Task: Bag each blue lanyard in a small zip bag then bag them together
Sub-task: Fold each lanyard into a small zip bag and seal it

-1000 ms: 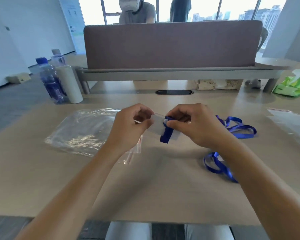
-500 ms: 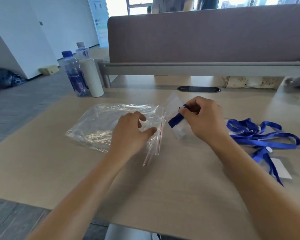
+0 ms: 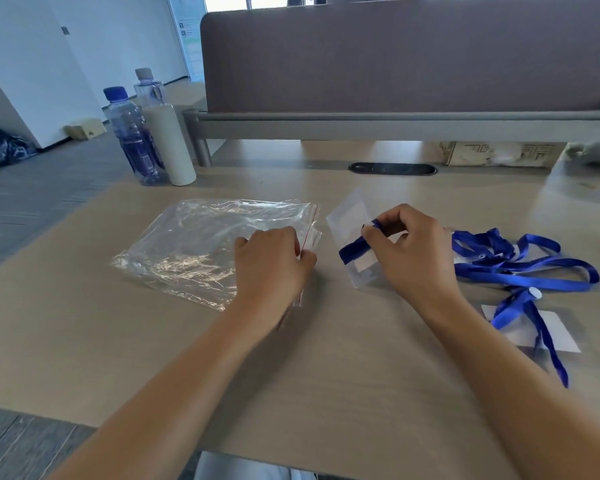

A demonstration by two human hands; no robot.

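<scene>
My right hand (image 3: 407, 251) pinches a folded blue lanyard (image 3: 355, 245) together with its clear badge holder (image 3: 347, 221), just above the table. My left hand (image 3: 271, 261) rests on the small zip bags (image 3: 310, 237) with red seal lines, its fingertips pinching at their edge. These lie on the right end of a large clear zip bag (image 3: 201, 244) spread flat. More blue lanyards (image 3: 520, 265) lie tangled to the right, with a white badge card (image 3: 548, 332) under one strap.
Two water bottles (image 3: 132, 133) and a white cylinder (image 3: 168, 143) stand at the table's far left corner. A brown partition (image 3: 406, 53) runs along the back, with a cable slot (image 3: 392, 168) and a cardboard box (image 3: 499, 153) beneath it.
My left hand let go of the lanyard bundle and dropped onto the small zip bags on the left. My right hand kept the folded lanyard. The view turned left and down.
</scene>
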